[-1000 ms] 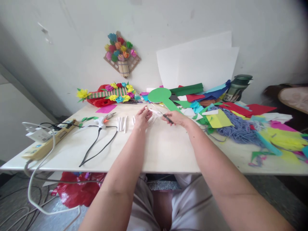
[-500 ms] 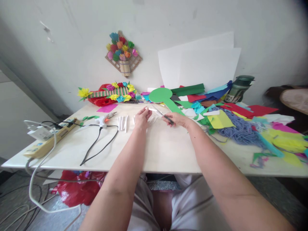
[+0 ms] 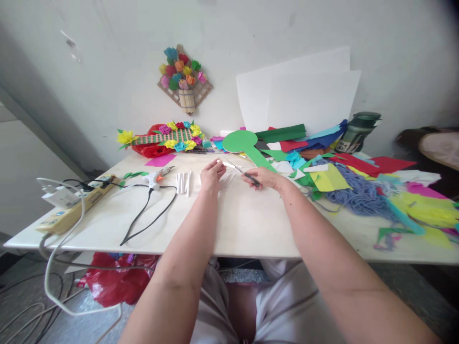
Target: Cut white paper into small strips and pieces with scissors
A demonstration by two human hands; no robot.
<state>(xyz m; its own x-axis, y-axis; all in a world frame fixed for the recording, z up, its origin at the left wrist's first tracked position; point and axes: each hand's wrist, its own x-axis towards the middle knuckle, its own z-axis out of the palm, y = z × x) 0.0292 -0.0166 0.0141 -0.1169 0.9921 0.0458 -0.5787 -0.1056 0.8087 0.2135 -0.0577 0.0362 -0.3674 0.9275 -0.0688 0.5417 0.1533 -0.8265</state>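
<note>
My left hand [image 3: 212, 175] is closed, pinching a thin white paper roll [image 3: 228, 164] between thumb and fingers over the table. My right hand [image 3: 264, 178] grips a pair of scissors by its dark handles [image 3: 253, 180]. The blades point up and left, close to the free end of the roll; whether they touch it I cannot tell. Left of my left hand, several short white paper rolls [image 3: 184, 183] lie side by side. More white pieces lie partly hidden by that hand.
A white glue gun [image 3: 153, 179] with a black cord lies left, near a power strip [image 3: 68, 212]. Behind my hands rests a green round paper shape with a strip [image 3: 240, 141]. Coloured paper, blue yarn [image 3: 353, 193] and a bottle [image 3: 358, 133] fill the right side.
My hands stay almost in place, and the scissors have hardly moved. The whole view has shifted very slightly. The white roll shows at a slightly different tilt by the blades.
</note>
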